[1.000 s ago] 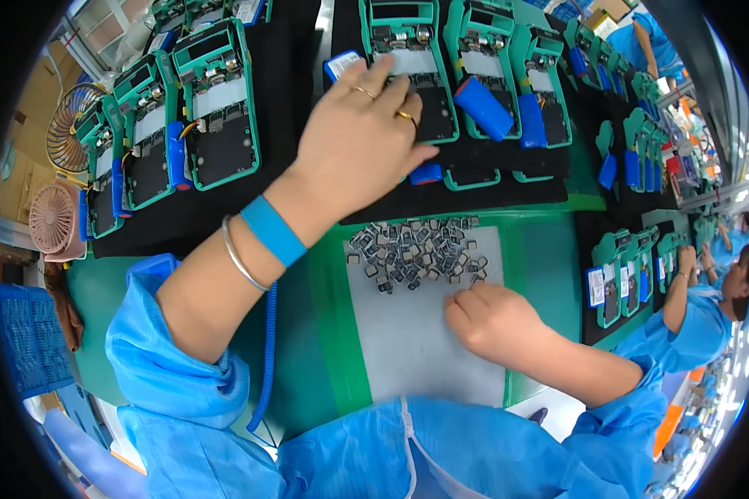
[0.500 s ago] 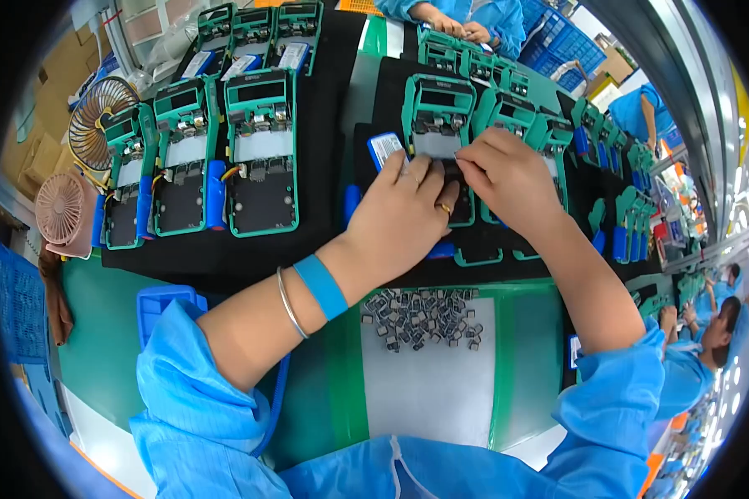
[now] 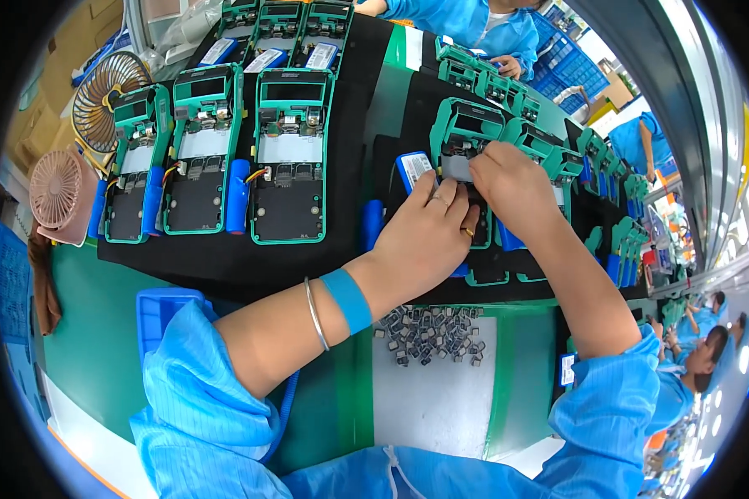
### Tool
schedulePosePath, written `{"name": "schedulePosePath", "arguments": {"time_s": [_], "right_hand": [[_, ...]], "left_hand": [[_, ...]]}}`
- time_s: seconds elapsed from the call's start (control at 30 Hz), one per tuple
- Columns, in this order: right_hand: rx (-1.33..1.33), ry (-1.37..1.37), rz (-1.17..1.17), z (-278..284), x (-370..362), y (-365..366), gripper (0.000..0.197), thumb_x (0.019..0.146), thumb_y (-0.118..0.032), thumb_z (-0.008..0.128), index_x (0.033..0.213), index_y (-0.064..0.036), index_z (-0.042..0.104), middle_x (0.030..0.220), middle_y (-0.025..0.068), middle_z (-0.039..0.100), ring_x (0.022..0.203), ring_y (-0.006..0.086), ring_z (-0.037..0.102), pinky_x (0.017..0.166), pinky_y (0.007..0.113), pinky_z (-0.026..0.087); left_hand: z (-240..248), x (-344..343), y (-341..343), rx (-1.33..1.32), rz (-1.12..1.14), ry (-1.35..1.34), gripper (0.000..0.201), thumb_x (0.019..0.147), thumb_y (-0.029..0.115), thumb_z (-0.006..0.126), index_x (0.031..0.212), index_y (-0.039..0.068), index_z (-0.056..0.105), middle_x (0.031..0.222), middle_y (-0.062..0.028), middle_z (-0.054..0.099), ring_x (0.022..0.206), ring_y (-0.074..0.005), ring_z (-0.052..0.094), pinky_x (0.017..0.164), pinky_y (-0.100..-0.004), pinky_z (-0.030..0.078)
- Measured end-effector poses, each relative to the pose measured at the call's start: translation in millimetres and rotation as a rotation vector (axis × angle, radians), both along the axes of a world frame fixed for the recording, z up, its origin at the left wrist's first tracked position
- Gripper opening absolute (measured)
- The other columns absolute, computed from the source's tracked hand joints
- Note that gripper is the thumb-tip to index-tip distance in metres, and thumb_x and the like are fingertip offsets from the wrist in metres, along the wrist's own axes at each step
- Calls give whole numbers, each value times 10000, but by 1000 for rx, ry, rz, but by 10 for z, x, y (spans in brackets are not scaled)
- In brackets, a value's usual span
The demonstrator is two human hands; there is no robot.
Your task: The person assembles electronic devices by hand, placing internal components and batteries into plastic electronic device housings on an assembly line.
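Observation:
A green-framed device housing (image 3: 466, 116) with exposed circuitry lies on the black mat in front of me. My left hand (image 3: 420, 237) is closed on its lower part, fingertips pressed over the inside near a grey plate (image 3: 455, 168). Beside the left fingers rests a blue battery pack (image 3: 413, 170) with a white label. My right hand (image 3: 514, 187) is pinched closed at the housing's right inner side. Its fingertips hide whatever lies between them. Small metal parts (image 3: 431, 334) lie heaped near me on a light grey strip.
More open housings (image 3: 288, 208) with blue batteries (image 3: 237, 196) stand in rows at left; others (image 3: 534, 141) lie at right. Two fans (image 3: 58, 200) and a blue bin (image 3: 165, 309) are at left. A co-worker's hand (image 3: 508, 66) is across the table.
The view has shifted, so the table things appear farther right. My right fingertips have moved up the housing, toward its top. The co-worker's hands across the table have come apart.

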State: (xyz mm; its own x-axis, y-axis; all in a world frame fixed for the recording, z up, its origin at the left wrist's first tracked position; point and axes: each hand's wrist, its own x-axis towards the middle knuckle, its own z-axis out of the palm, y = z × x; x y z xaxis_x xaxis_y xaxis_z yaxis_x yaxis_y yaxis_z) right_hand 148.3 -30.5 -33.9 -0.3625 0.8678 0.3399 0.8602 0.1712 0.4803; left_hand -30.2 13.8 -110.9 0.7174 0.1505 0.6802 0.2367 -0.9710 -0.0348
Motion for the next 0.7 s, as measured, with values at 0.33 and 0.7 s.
{"name": "schedulePosePath", "arguments": {"time_s": [0.33, 0.7], "right_hand": [[17, -84, 38, 13, -19, 4, 145, 661, -63, 673, 768, -83, 577, 823, 39, 553, 835, 202, 628, 641, 311, 572], [74, -14, -72, 65, -145, 89, 143, 700, -78, 677, 817, -92, 596, 845, 32, 566, 842, 208, 627, 638, 311, 567]], "left_hand": [[-7, 11, -16, 3, 8, -9, 523, 739, 316, 760, 1168, 25, 690, 1165, -132, 621, 1229, -291, 512, 1105, -478, 350], [-7, -16, 1, 9, 12, 38, 534, 764, 326, 754, 1198, 25, 678, 1213, -150, 615, 1253, -304, 498, 1124, -486, 348]]}}
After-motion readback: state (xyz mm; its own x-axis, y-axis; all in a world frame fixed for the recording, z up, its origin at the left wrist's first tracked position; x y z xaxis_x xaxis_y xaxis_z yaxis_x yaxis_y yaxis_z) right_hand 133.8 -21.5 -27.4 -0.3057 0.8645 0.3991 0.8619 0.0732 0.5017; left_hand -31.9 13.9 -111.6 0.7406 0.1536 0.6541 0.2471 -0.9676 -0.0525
